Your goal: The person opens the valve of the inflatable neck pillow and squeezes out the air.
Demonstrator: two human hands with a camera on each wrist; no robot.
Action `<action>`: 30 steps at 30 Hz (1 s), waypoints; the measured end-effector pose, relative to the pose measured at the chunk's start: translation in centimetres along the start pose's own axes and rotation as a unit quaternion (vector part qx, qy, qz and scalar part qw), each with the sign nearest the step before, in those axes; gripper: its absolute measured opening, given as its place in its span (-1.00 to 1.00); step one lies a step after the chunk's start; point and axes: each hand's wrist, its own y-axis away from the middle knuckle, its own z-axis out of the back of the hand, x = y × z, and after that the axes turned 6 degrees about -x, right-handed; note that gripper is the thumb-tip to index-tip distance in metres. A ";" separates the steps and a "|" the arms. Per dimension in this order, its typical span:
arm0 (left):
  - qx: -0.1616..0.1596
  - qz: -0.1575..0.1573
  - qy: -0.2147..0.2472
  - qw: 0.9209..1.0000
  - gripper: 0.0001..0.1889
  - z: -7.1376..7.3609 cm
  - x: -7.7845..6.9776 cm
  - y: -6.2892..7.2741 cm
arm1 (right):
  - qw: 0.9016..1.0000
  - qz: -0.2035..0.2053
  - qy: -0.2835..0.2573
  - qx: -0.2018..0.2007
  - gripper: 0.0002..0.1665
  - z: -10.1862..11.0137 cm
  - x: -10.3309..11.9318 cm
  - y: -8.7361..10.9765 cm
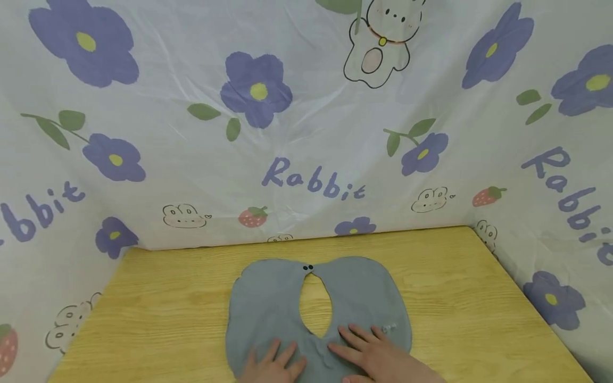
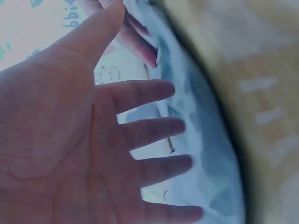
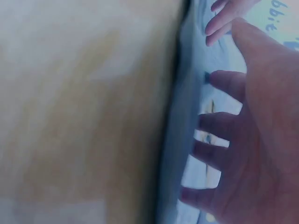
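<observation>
A grey-blue baby bib (image 1: pixel 268 298) lies flat on the wooden table, its oval neck opening toward the middle and two dark snaps joined at the far end. My left hand (image 1: pixel 275 367) rests on the lower left part of the bib, fingers spread and straight. On the lower right part, beside the neck opening, my right hand (image 1: pixel 378 356) touches the cloth with its fingers spread. Small wrinkles run between the two hands. Both wrist views show the palms, with the fingertips on the cloth. A small pale mark sits near the bib's right edge.
The table (image 1: pixel 167 308) has a light wood grain. A white curtain (image 1: pixel 306 133) printed with purple flowers, rabbits and the word "Rabbit" hangs behind the table and along both sides.
</observation>
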 end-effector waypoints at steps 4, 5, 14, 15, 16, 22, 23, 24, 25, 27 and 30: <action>-0.016 -0.020 0.011 1.000 -0.32 3.0 -0.3 -0.2 | 0.998 -0.014 -0.064 -0.018 -0.32 1.5 0.1 -0.3; -0.027 -0.024 0.012 0.999 -0.31 3.5 -0.3 -0.3 | 0.997 -0.018 -0.070 -0.025 -0.31 1.8 0.0 -0.4; -0.190 -0.053 -0.042 0.979 -0.42 5.4 1.0 -2.1 | 0.992 -0.047 -0.080 -0.087 -0.33 3.4 -1.3 -2.6; -0.203 -0.051 -0.045 0.977 -0.42 5.4 1.2 -2.3 | 0.991 -0.050 -0.082 -0.091 -0.33 3.5 -1.5 -2.8; -0.211 -0.048 -0.045 0.975 -0.42 5.4 1.3 -2.5 | 0.990 -0.053 -0.085 -0.095 -0.32 3.5 -1.8 -3.0; -0.231 -0.027 -0.045 0.972 -0.39 5.4 2.2 -3.4 | 0.983 -0.073 -0.105 -0.133 -0.28 4.0 -3.8 -3.7; -0.233 -0.024 -0.045 0.971 -0.40 5.4 2.3 -3.5 | 0.982 -0.076 -0.105 -0.140 -0.28 4.0 -4.1 -3.7; -0.235 -0.021 -0.042 0.971 -0.40 5.4 2.4 -3.6 | 0.980 -0.079 -0.102 -0.149 -0.28 4.0 -4.4 -3.7; -0.238 -0.016 -0.040 0.970 -0.40 5.4 2.5 -3.6 | 0.979 -0.084 -0.096 -0.156 -0.28 4.0 -4.8 -3.7; -0.245 -0.006 -0.035 0.969 -0.41 5.4 2.9 -3.6 | 0.976 -0.101 -0.076 -0.176 -0.28 3.9 -5.2 -3.7; -0.252 0.027 -0.034 0.967 -0.42 5.5 3.4 -3.4 | 0.965 -0.142 -0.036 -0.218 -0.28 3.7 -5.7 -3.6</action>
